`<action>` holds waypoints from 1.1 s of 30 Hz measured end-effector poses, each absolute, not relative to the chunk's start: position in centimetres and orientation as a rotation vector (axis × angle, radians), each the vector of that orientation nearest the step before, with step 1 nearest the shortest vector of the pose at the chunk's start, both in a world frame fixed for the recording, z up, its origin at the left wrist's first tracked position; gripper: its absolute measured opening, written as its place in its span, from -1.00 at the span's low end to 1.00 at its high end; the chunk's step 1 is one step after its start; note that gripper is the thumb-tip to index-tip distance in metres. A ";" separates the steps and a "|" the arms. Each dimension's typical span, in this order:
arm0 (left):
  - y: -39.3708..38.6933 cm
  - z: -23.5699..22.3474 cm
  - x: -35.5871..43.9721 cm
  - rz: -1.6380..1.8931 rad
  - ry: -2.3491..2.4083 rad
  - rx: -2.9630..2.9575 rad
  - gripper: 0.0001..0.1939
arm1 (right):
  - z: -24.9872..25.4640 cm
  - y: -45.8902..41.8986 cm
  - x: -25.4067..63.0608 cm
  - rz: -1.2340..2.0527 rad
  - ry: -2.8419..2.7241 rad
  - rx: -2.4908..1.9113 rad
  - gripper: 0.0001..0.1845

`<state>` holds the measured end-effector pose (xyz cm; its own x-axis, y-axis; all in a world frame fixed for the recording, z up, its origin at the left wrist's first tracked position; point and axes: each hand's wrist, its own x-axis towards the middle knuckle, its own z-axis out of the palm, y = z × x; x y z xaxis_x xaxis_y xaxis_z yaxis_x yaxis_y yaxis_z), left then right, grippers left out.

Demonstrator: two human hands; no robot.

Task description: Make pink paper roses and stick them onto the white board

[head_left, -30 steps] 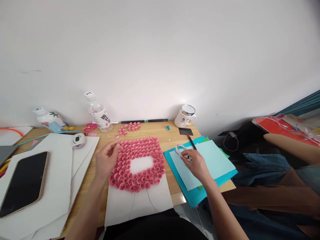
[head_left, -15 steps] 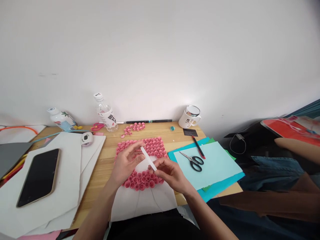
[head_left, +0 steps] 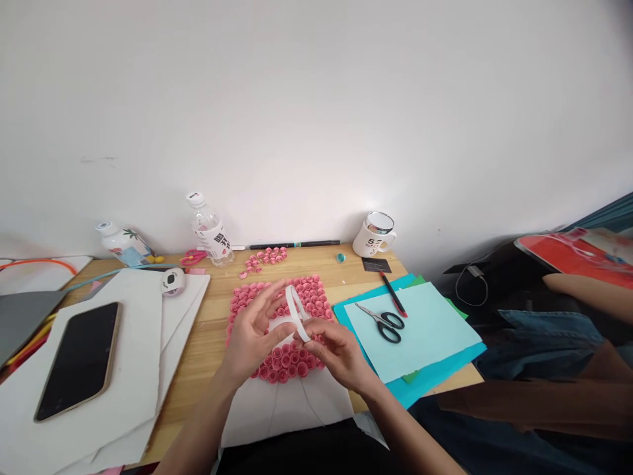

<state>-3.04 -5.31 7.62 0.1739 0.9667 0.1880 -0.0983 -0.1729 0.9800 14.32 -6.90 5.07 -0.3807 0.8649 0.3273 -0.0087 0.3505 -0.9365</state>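
Observation:
A narrow white ring [head_left: 291,305], which looks like a thin roll of tape, is tilted between my hands. My left hand [head_left: 252,330] curves round its left side, with the thumb against the ring and the fingertips close to its top. Low on the ring, my right hand [head_left: 339,349] pinches it between thumb and fingers. Beneath both hands lies a white sheet [head_left: 291,412] with drawn lines, covered in its upper part by rows of pink rolled paper roses [head_left: 284,363]. A bare white patch among the roses is partly hidden by my hands.
Black-handled scissors [head_left: 388,323] and a pen [head_left: 394,295] rest on coloured paper [head_left: 435,330] at right. Loose roses [head_left: 270,256], a bottle [head_left: 211,231] and a mug [head_left: 374,235] stand along the wall. A phone [head_left: 79,359] lies left. Another person's arm [head_left: 588,293] shows right.
The white ring has turned from nearly edge-on to showing its opening. Both hands stay close to it and shift slightly. The whole view has moved a little.

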 end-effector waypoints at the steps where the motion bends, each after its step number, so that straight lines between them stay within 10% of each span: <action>1: -5.3 7.7 -3.1 1.214 0.915 1.356 -0.39 | 5.1 -6.9 14.4 1.153 -1.708 -0.770 -0.90; 15: -5.4 6.7 -2.7 1.271 0.970 1.330 -0.45 | 4.7 -6.6 14.7 1.027 -1.730 -0.741 -0.87; 23: -6.0 6.8 -2.5 0.998 0.916 1.387 -0.09 | 4.6 -6.4 14.8 0.994 -1.866 -0.652 -0.85; 33: -6.0 7.0 -1.9 1.091 1.013 1.528 -0.14 | 4.5 -7.2 14.6 1.478 -1.540 -0.748 -0.70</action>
